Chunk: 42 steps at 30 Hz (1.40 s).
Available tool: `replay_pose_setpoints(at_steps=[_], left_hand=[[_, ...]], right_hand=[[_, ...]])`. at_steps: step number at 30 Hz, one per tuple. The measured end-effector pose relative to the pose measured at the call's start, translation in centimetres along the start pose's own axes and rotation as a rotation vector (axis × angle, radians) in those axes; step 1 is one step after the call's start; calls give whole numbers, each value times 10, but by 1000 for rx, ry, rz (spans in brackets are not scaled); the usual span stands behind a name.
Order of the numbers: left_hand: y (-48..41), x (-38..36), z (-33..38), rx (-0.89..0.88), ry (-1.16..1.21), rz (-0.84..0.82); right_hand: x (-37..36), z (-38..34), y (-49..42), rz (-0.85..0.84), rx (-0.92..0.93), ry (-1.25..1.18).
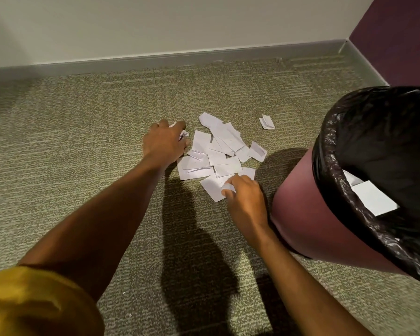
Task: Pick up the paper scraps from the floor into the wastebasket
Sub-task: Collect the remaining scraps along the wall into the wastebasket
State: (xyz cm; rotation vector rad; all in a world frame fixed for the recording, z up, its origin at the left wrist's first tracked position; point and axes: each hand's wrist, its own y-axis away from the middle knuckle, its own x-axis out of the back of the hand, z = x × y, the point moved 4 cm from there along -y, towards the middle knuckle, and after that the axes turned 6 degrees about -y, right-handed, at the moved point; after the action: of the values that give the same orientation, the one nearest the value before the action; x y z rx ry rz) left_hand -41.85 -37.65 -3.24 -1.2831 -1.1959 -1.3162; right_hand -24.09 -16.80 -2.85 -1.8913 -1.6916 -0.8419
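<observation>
Several white paper scraps (218,151) lie in a loose pile on the green carpet. My left hand (164,144) sits at the pile's left edge, its fingers curled round crumpled scraps. My right hand (244,197) is at the pile's near edge and pinches a scrap between thumb and fingers. One folded scrap (267,121) lies apart, to the right of the pile. The maroon wastebasket (298,214) with a black liner (330,151) stands on the right, close to my right hand. White paper pieces (371,197) lie inside it.
A pale wall with a grey baseboard (180,58) runs behind the pile. A purple wall (398,32) meets it at the right corner. Carpet (70,122) stretches to the left. My yellow sleeve (29,304) fills the bottom left.
</observation>
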Motion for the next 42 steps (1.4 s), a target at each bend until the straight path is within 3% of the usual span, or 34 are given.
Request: replay_pose_setpoints(at_steps=[8,15,21,25,31,35,42], left_hand=[[10,7,-7,-51,64,182],[24,7,-36,11,327,161],[56,22,-30,186,763,70],[82,42,-4,222,1079,-190],[117,89,39,145,1243,-449],[134,119,55,92,1356,-487],[154,175,65,72,1353,-373]], right_hand=[[-1,1,3,11,11,31],[3,-3,10,5,-72,10],[15,-8,20,55,-407,-521],[23,-24,28,79,-524,-895],[50,-67,39,58,-574,-1254],[72,-101,48,-7,-567,-1421],[106,-147,58,-8,-528,-1449]])
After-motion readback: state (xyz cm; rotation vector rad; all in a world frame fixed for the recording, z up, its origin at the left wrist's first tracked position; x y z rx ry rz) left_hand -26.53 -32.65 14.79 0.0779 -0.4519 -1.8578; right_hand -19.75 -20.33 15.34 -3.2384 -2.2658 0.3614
